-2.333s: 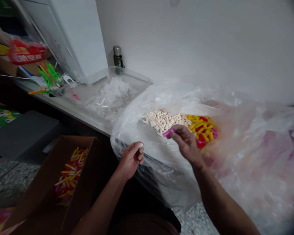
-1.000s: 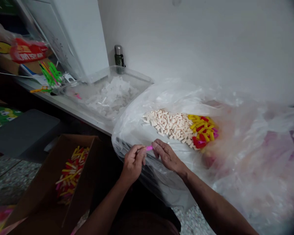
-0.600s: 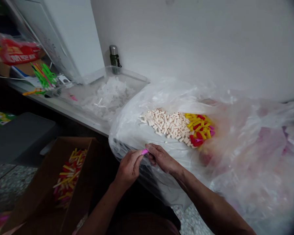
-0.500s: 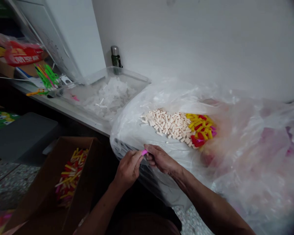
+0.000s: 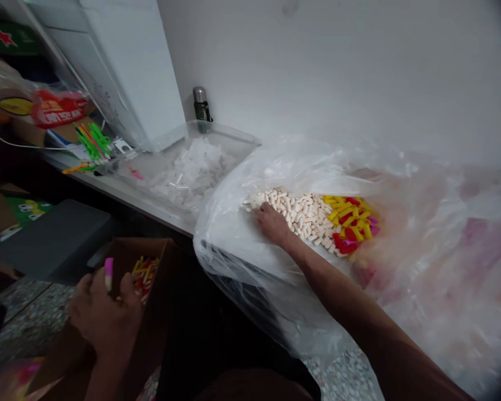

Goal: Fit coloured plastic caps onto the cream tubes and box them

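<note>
My left hand (image 5: 106, 312) is over the cardboard box (image 5: 150, 328), its thumb and fingers apart. A small pink-and-white stick-like piece (image 5: 108, 274) stands upright by its fingertips and looks loose. My right hand (image 5: 272, 223) is at the left end of a pile of small off-white plugs (image 5: 307, 214) on the plastic sheeting. Its fingers are bent together on a plug there; the fingertips are partly hidden. Right of that pile lie short yellow, red and pink tubes (image 5: 354, 217). Inside the box are several yellow, red and white pieces (image 5: 144, 274).
A clear tray (image 5: 237, 136) of translucent white bits stands on the table at the back. Behind it is a dark green flask (image 5: 201, 108). Green scissors-like items (image 5: 94, 142) lie at the left. A grey flat surface (image 5: 54, 239) is beside the box. Bulky plastic bags (image 5: 438, 267) fill the right.
My hands have parted. The left moved down and left to the box with the pink piece, and its fingers spread. The right moved up to the white plugs.
</note>
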`<move>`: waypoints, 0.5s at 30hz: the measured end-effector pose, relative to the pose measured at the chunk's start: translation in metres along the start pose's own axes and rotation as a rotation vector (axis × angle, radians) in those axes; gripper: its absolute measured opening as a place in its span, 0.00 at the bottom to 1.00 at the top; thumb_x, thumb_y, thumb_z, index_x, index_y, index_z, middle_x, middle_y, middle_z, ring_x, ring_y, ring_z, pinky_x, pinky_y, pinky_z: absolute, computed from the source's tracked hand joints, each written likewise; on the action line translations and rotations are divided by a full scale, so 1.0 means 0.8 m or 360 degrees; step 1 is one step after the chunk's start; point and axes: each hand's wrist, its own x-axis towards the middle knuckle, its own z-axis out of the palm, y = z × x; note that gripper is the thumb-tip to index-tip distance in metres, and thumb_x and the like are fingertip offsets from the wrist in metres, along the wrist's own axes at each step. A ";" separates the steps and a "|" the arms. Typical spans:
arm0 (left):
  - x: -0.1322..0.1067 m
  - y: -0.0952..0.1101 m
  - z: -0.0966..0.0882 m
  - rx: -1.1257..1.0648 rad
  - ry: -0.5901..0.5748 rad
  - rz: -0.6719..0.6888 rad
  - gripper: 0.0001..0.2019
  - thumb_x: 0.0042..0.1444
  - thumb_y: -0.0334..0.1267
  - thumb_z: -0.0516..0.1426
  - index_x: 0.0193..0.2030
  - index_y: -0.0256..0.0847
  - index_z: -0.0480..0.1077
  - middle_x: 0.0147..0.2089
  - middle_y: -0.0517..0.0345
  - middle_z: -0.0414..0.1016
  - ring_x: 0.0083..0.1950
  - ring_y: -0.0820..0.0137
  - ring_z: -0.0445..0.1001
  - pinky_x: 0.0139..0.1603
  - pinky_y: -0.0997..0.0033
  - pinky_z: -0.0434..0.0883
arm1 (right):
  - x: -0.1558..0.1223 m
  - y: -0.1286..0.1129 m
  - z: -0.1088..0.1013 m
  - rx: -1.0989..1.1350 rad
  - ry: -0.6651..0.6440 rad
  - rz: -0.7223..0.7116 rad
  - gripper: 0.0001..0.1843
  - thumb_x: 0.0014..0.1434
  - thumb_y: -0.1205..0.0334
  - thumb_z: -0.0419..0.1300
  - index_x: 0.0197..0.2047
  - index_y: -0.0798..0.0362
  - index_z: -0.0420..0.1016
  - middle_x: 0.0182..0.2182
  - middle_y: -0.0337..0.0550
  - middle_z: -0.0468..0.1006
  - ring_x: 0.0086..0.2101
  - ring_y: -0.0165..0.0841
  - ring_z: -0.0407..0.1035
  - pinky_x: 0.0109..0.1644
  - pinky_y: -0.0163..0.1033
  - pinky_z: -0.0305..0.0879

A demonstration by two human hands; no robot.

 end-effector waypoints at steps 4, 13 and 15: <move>-0.026 0.066 0.025 -0.0336 -0.0304 0.0092 0.24 0.65 0.47 0.60 0.64 0.39 0.70 0.59 0.41 0.78 0.58 0.53 0.78 0.62 0.51 0.72 | -0.004 -0.016 0.002 -0.0034 -0.0019 -0.0081 0.13 0.72 0.65 0.54 0.54 0.58 0.76 0.56 0.59 0.73 0.55 0.45 0.69 0.58 0.45 0.68; -0.051 0.198 0.120 -0.1353 -0.1500 -0.0161 0.20 0.68 0.53 0.57 0.51 0.39 0.78 0.23 0.62 0.70 0.25 0.70 0.70 0.30 0.70 0.68 | -0.115 -0.034 -0.014 0.0926 -0.0022 -0.0562 0.12 0.75 0.56 0.55 0.56 0.51 0.73 0.44 0.46 0.78 0.43 0.35 0.74 0.50 0.39 0.71; -0.058 0.195 0.127 -0.1591 -0.1481 -0.0439 0.19 0.66 0.55 0.59 0.44 0.39 0.78 0.23 0.64 0.67 0.23 0.72 0.66 0.27 0.71 0.66 | -0.116 -0.013 -0.017 0.0873 0.0058 -0.0350 0.13 0.74 0.57 0.57 0.58 0.51 0.73 0.45 0.46 0.79 0.41 0.34 0.74 0.48 0.38 0.71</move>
